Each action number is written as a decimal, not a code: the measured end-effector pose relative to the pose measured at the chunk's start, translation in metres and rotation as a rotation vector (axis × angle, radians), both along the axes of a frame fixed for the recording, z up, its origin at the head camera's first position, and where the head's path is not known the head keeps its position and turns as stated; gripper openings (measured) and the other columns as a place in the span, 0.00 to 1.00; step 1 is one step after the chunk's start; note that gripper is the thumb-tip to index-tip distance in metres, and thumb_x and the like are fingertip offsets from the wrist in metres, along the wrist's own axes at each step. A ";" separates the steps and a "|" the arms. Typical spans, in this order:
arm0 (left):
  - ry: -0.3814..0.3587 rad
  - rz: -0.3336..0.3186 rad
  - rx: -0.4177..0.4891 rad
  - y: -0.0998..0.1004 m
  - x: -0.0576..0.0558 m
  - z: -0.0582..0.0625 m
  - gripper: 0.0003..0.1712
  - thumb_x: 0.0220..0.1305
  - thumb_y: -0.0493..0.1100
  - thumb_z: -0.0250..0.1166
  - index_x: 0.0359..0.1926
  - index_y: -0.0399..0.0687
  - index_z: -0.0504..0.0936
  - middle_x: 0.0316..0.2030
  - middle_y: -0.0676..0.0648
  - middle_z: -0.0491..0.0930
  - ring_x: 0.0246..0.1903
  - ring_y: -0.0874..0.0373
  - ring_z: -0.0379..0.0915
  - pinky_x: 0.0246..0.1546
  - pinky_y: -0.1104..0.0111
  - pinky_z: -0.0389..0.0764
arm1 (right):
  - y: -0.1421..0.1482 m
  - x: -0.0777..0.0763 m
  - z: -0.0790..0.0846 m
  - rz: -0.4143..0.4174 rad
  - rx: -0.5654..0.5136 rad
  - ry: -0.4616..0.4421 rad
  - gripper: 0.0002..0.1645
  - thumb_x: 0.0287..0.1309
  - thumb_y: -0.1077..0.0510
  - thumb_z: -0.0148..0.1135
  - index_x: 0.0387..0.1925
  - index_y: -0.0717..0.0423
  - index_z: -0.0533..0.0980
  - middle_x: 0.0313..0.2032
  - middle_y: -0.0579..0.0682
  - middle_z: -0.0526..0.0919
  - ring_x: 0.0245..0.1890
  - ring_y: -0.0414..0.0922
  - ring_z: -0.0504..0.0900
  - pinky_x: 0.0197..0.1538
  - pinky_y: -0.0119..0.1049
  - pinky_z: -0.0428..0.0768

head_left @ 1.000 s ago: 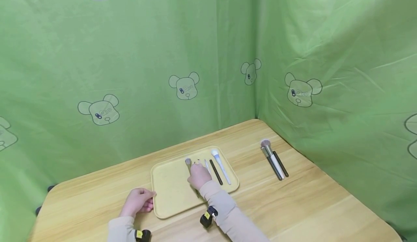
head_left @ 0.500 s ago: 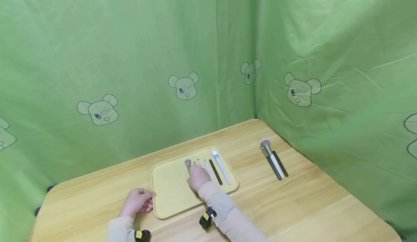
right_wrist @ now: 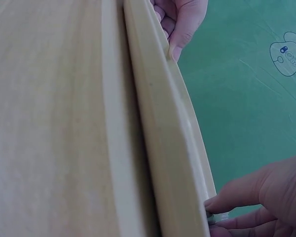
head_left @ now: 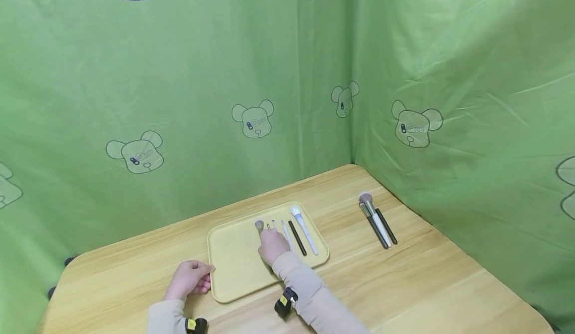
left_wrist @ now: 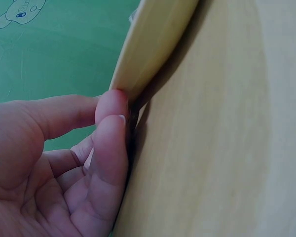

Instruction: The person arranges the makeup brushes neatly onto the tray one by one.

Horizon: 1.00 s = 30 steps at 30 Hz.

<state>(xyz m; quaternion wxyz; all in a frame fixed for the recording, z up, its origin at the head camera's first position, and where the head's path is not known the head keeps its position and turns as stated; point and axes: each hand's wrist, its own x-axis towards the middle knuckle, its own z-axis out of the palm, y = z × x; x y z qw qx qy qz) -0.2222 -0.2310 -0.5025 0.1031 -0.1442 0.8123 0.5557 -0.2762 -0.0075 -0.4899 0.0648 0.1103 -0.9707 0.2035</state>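
Observation:
A pale yellow tray (head_left: pixel 238 279) lies on the wooden table. At its left edge my left hand (head_left: pixel 192 277) pinches the rim; the left wrist view shows the thumb over the rim and curled fingers (left_wrist: pixel 106 148) beside its outer wall. Over the tray's middle, my right hand (head_left: pixel 274 246) pinches a makeup brush (head_left: pixel 259 224) with grey bristles, its handle mostly hidden by the hand. Thin brush tips (head_left: pixel 274 222) show just beyond the knuckles. To the right lie a thin white brush (head_left: pixel 286 234), a black stick (head_left: pixel 297 238) and a white brush with a blue-white head (head_left: pixel 305 231).
A bundle of makeup brushes (head_left: pixel 377 221), black and white handled, lies on the table (head_left: pixel 427 274) to the right of the tray. Green curtains (head_left: pixel 188 74) with bear drawings hang behind and along the right side of the table.
My right hand has shifted very slightly left and toward me over the tray. The left hand stays at the tray's rim, and the brushes lie about as before.

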 end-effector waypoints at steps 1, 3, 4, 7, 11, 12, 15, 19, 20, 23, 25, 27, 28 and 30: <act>-0.001 0.000 0.000 0.000 0.000 0.000 0.12 0.55 0.41 0.60 0.32 0.34 0.75 0.18 0.47 0.76 0.17 0.60 0.73 0.20 0.70 0.80 | 0.000 0.000 0.000 0.000 0.000 -0.001 0.03 0.38 0.64 0.59 0.22 0.57 0.76 0.23 0.53 0.82 0.19 0.47 0.78 0.23 0.36 0.77; -0.003 0.000 0.002 0.000 0.000 -0.001 0.12 0.55 0.41 0.60 0.32 0.34 0.75 0.18 0.47 0.76 0.16 0.60 0.73 0.20 0.70 0.80 | 0.000 0.000 0.000 0.000 -0.001 -0.001 0.03 0.39 0.64 0.59 0.22 0.57 0.76 0.23 0.53 0.82 0.19 0.47 0.78 0.23 0.36 0.77; -0.004 0.000 0.003 0.000 0.000 -0.001 0.11 0.55 0.41 0.60 0.32 0.34 0.75 0.18 0.47 0.76 0.16 0.60 0.73 0.20 0.70 0.80 | 0.000 0.000 0.000 0.002 0.000 0.002 0.03 0.38 0.63 0.59 0.22 0.57 0.76 0.23 0.52 0.82 0.19 0.47 0.78 0.23 0.36 0.77; -0.006 0.003 0.005 0.000 -0.001 -0.002 0.11 0.55 0.41 0.60 0.32 0.34 0.75 0.18 0.47 0.76 0.16 0.60 0.73 0.20 0.70 0.80 | 0.001 0.000 0.000 0.003 0.004 0.010 0.02 0.38 0.63 0.59 0.21 0.57 0.75 0.21 0.52 0.81 0.18 0.46 0.77 0.22 0.35 0.76; -0.006 0.001 0.008 -0.001 -0.001 -0.002 0.12 0.55 0.41 0.60 0.32 0.34 0.75 0.18 0.47 0.76 0.16 0.61 0.73 0.20 0.70 0.80 | 0.002 -0.001 0.000 0.007 0.006 0.026 0.02 0.38 0.63 0.60 0.20 0.57 0.75 0.20 0.51 0.80 0.17 0.45 0.76 0.21 0.33 0.75; -0.005 0.000 0.009 -0.001 -0.001 -0.002 0.12 0.56 0.41 0.60 0.32 0.34 0.75 0.18 0.47 0.76 0.16 0.61 0.73 0.20 0.70 0.80 | 0.002 -0.001 0.000 0.009 0.006 0.030 0.02 0.38 0.63 0.60 0.20 0.57 0.75 0.20 0.51 0.80 0.17 0.44 0.76 0.21 0.33 0.75; -0.008 -0.004 0.011 -0.002 -0.001 -0.002 0.12 0.56 0.42 0.60 0.33 0.34 0.75 0.18 0.48 0.76 0.16 0.61 0.73 0.20 0.70 0.80 | 0.002 -0.001 0.000 0.015 0.006 0.032 0.02 0.38 0.63 0.60 0.20 0.57 0.74 0.19 0.51 0.80 0.16 0.44 0.75 0.20 0.33 0.75; -0.010 -0.005 0.012 -0.002 0.000 -0.002 0.13 0.56 0.42 0.60 0.34 0.33 0.75 0.18 0.48 0.76 0.16 0.61 0.73 0.20 0.70 0.80 | 0.003 -0.001 0.002 0.012 -0.005 0.014 0.03 0.38 0.63 0.60 0.20 0.57 0.74 0.19 0.51 0.79 0.16 0.44 0.75 0.19 0.32 0.74; -0.011 -0.004 0.013 -0.001 -0.001 -0.002 0.13 0.55 0.42 0.60 0.34 0.33 0.75 0.18 0.48 0.76 0.16 0.61 0.73 0.20 0.70 0.80 | 0.003 0.000 0.003 0.009 -0.012 0.006 0.03 0.38 0.63 0.60 0.20 0.58 0.74 0.19 0.51 0.79 0.15 0.44 0.74 0.19 0.32 0.74; -0.009 0.000 0.014 -0.001 0.000 -0.001 0.12 0.55 0.41 0.60 0.33 0.33 0.75 0.18 0.48 0.76 0.16 0.61 0.73 0.20 0.70 0.80 | 0.004 0.000 0.006 0.001 -0.032 -0.013 0.03 0.39 0.63 0.60 0.20 0.58 0.73 0.18 0.51 0.79 0.15 0.44 0.74 0.18 0.32 0.73; -0.007 -0.004 0.012 -0.001 0.000 -0.001 0.12 0.55 0.42 0.60 0.33 0.34 0.74 0.18 0.48 0.76 0.16 0.61 0.73 0.20 0.70 0.80 | 0.004 0.000 0.007 -0.004 -0.038 -0.024 0.03 0.39 0.63 0.61 0.20 0.58 0.73 0.18 0.50 0.78 0.14 0.43 0.73 0.18 0.32 0.73; -0.005 -0.006 0.013 -0.001 0.000 -0.001 0.12 0.55 0.42 0.60 0.33 0.34 0.74 0.18 0.48 0.76 0.16 0.61 0.73 0.20 0.71 0.80 | 0.005 0.000 0.008 -0.007 -0.038 -0.028 0.04 0.40 0.63 0.61 0.20 0.57 0.73 0.18 0.50 0.78 0.14 0.43 0.73 0.18 0.32 0.73; -0.005 -0.007 0.013 -0.001 0.000 -0.001 0.12 0.55 0.42 0.60 0.33 0.34 0.74 0.18 0.48 0.76 0.16 0.61 0.73 0.20 0.71 0.80 | 0.005 0.000 0.009 -0.007 -0.041 -0.031 0.05 0.40 0.62 0.61 0.19 0.56 0.72 0.18 0.50 0.78 0.14 0.43 0.73 0.18 0.31 0.73; -0.008 -0.009 0.010 -0.001 -0.001 -0.001 0.12 0.56 0.42 0.60 0.33 0.34 0.74 0.18 0.48 0.76 0.16 0.61 0.73 0.20 0.71 0.80 | 0.006 -0.001 0.010 -0.006 -0.037 -0.028 0.06 0.40 0.62 0.62 0.17 0.56 0.72 0.17 0.49 0.77 0.14 0.42 0.72 0.18 0.31 0.73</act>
